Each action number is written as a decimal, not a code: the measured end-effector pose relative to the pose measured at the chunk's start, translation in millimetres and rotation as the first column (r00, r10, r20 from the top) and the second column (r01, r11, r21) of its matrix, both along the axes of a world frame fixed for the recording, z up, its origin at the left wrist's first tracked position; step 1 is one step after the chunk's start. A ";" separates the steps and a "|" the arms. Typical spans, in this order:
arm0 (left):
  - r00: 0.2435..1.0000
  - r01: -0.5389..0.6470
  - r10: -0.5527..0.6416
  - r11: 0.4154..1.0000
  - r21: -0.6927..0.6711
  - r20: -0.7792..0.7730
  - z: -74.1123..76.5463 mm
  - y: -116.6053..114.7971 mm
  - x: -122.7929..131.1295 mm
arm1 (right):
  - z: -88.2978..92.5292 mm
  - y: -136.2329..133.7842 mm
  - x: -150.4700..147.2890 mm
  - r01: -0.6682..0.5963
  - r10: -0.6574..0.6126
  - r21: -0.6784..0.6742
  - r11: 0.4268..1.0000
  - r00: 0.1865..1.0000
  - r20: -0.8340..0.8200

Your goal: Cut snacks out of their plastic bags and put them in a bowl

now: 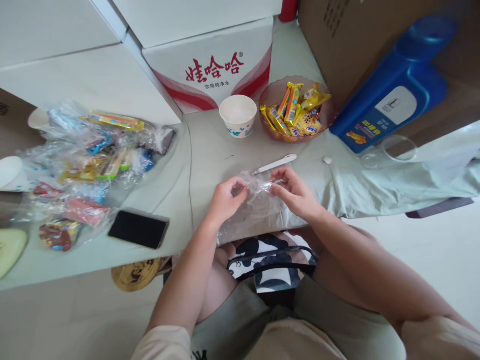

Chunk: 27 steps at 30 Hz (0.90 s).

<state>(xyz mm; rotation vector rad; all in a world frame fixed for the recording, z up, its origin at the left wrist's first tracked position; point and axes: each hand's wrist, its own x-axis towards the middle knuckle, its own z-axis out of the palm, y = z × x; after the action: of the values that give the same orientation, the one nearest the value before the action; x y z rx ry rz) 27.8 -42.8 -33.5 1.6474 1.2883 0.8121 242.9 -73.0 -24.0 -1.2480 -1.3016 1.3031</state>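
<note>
My left hand (224, 199) and my right hand (293, 190) both pinch a clear plastic bag (255, 205) that lies crumpled at the near edge of the table (210, 150). The fingers of each hand are closed on the film, one at each end of its top. The bag hangs partly over the table edge toward my lap. A white knife-like tool (275, 164) lies just beyond the bag. Behind it stand a white paper cup (239, 115) and a pink bowl (328, 117) full of yellow wrapped snacks (294, 112).
A black phone (138, 229) lies at the left front. Clear bags of wrapped snacks (90, 160) are piled further left. A white printed carton (210, 65), a blue bottle (397, 90), a clear glass (399, 148) and a brown box (345, 35) line the back.
</note>
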 end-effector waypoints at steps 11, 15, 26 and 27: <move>0.996 -0.008 0.009 1.000 -0.003 0.089 -0.8 1.4 -1.0 | -3.6 -1.0 0.4 -0.114 0.115 -0.020 0.993 0.993 0.027; 0.996 -0.035 0.034 0.999 0.008 0.085 -1.3 1.5 -1.3 | -1.7 -1.5 0.3 -0.140 0.140 -0.014 0.990 0.988 0.062; 0.995 -0.029 0.033 0.999 -0.034 0.099 -1.6 0.2 0.6 | 0.1 2.3 -3.8 -0.205 0.175 0.049 0.977 0.918 0.356; 0.994 -0.060 0.062 0.998 -0.023 0.095 -1.9 1.6 0.5 | 0.2 2.8 -3.7 -0.206 0.175 0.051 0.977 0.918 0.356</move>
<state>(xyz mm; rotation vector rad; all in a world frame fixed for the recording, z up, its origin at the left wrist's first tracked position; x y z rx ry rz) 28.3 -41.2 -35.4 1.5412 1.2810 0.9011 239.2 -70.2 -23.8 -1.3599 -1.7532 1.1733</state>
